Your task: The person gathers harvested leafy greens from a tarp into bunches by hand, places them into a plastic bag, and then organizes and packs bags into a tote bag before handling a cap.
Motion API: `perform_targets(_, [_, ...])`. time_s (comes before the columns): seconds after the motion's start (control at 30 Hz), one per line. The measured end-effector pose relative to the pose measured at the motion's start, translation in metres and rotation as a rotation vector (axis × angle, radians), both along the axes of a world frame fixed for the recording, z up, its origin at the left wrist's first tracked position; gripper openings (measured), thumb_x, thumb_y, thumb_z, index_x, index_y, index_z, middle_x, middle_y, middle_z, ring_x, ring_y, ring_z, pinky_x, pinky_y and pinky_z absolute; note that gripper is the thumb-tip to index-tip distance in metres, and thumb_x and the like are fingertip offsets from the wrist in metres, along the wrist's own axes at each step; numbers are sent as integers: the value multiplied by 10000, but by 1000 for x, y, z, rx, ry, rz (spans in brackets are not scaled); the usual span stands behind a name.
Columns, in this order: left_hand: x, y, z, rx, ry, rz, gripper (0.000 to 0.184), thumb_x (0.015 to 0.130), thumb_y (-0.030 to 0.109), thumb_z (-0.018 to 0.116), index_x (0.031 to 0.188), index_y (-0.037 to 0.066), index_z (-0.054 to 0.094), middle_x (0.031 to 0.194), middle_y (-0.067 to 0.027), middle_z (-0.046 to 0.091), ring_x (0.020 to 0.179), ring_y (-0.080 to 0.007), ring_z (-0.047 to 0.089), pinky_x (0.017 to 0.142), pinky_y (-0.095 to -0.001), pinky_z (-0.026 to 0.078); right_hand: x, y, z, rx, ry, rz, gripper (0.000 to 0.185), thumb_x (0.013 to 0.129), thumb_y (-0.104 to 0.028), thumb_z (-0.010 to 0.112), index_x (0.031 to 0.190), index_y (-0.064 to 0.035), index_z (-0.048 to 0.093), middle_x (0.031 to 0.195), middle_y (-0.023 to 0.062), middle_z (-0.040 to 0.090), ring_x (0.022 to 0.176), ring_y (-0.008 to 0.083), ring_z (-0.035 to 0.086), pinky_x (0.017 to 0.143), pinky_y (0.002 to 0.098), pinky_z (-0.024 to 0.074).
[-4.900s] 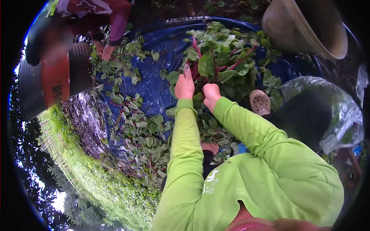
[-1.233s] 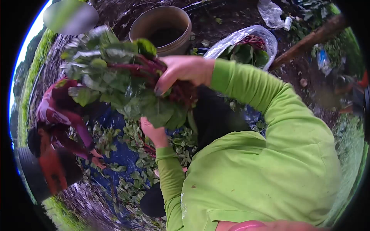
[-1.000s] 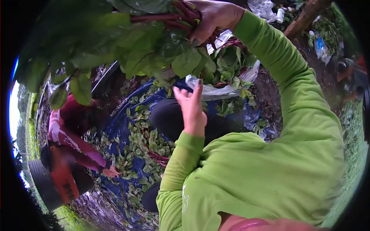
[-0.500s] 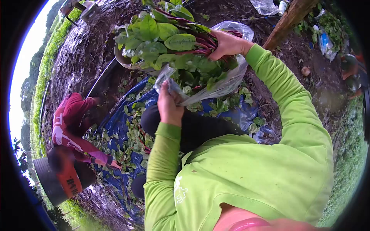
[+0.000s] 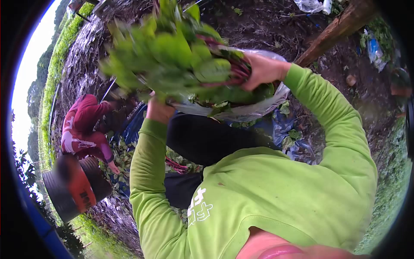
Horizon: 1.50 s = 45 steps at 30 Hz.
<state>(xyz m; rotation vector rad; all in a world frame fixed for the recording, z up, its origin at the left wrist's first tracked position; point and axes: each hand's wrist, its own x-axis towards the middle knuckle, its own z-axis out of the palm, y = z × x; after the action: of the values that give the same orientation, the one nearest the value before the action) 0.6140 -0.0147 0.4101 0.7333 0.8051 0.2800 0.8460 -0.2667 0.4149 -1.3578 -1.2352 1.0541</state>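
A large bunch of leafy greens with dark red stems fills the upper middle of the head view, its leaf ends blurred. My right hand is closed around the stems. Beneath the bunch is a clear plastic bag with more leaves inside. My left hand is at the bag's left end, under the leaves; its fingers are mostly hidden, so its grip cannot be made out. Loose leaves and red stems lie by my dark-clothed legs.
A co-worker in maroon bends over leaves at the left, behind a black bucket with an orange band. A blue tarp covers part of the ground. At the upper right are a wooden pole and plastic litter.
Over the last half second, the bunch has swung slightly left and blurred. My left hand has moved left and down, partly under the leaves. The bag's opening is now more covered.
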Motion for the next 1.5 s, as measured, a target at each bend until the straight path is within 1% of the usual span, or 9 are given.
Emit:
perform_targets(0.07, [-11, 27, -40, -293, -563, -462, 452, 1027, 336, 480, 1356, 34, 549, 1368, -176, 592, 1215, -356, 599, 1053, -540, 481, -6, -25, -19, -132, -226, -5, 1057, 608, -78, 847, 1527, -74, 325, 1278, 110, 620, 1148, 198, 595, 1037, 338, 462])
perform_targets(0.23, [8, 0, -26, 158, -168, -371, 370, 1052, 286, 433, 1297, 51, 578, 1261, -158, 646, 1115, -337, 645, 969, -533, 534, -13, -53, -40, -302, -1078, -458, 993, 689, -161, 795, 1556, -191, 310, 1079, 185, 667, 964, 359, 672, 868, 464, 520])
perform_targets(0.37, [38, 3, -6, 155, -40, -165, 420, 1084, 411, 389, 1211, 96, 635, 1002, -82, 699, 817, -242, 712, 690, -392, 609, -33, -86, -49, 11, -1435, -98, 790, 772, -162, 719, 1503, -220, 425, 895, 99, 622, 794, 300, 642, 752, 416, 509])
perform_targets(0.57, [56, -6, 60, 626, -106, -37, 538, 1060, 511, 424, 1264, 61, 635, 648, 62, 362, 494, -58, 309, 442, -239, 285, -41, -97, -20, -201, -1190, 313, 715, 811, -302, 738, 1477, -262, 481, 832, 117, 609, 776, 326, 658, 722, 442, 511])
perform_targets(0.87, [-13, -2, 85, 988, 150, -640, 342, 928, 175, 705, 1196, -32, 660, 908, -12, 690, 734, -49, 609, 635, -198, 477, -35, -86, 12, -503, -819, -214, 741, 737, -355, 818, 1404, -177, 548, 1224, 181, 676, 1061, 342, 678, 897, 406, 544])
perform_targets(1.0, [5, 5, 74, 940, -31, -435, 272, 1004, 201, 605, 1189, 13, 673, 678, 83, 478, 542, -4, 398, 446, -203, 295, -79, -91, -53, -274, -1327, 95, 621, 820, -94, 639, 1415, -239, 539, 893, 151, 587, 759, 338, 647, 693, 466, 525])
perform_targets(1.17, [-50, 49, 82, 650, -252, -609, 799, 900, 114, 750, 1552, 32, 296, 1293, -82, 600, 1116, -192, 631, 970, -304, 512, -88, -92, -33, -349, -1179, 118, 816, 780, -95, 718, 1525, -142, 388, 1250, 225, 564, 1138, 410, 564, 947, 474, 466])
perform_targets(1.33, [-190, 152, -51, 696, 548, -174, 698, 920, 218, 730, 1515, 72, 396, 1414, -84, 556, 1293, -187, 522, 1069, -356, 414, -88, -71, 60, -469, -886, 72, 962, 624, 42, 795, 1499, -94, 418, 1455, 182, 486, 1289, 368, 504, 1065, 416, 433])
perform_targets(1.5, [-378, 173, -377, 436, 1275, -32, 754, 685, 452, 861, 1183, -79, 664, 1280, -250, 644, 1209, -366, 611, 1041, -411, 462, -151, -8, 94, -149, -382, -282, 594, 765, -4, 732, 1341, -6, 589, 977, 87, 671, 873, 133, 624, 775, 268, 483])
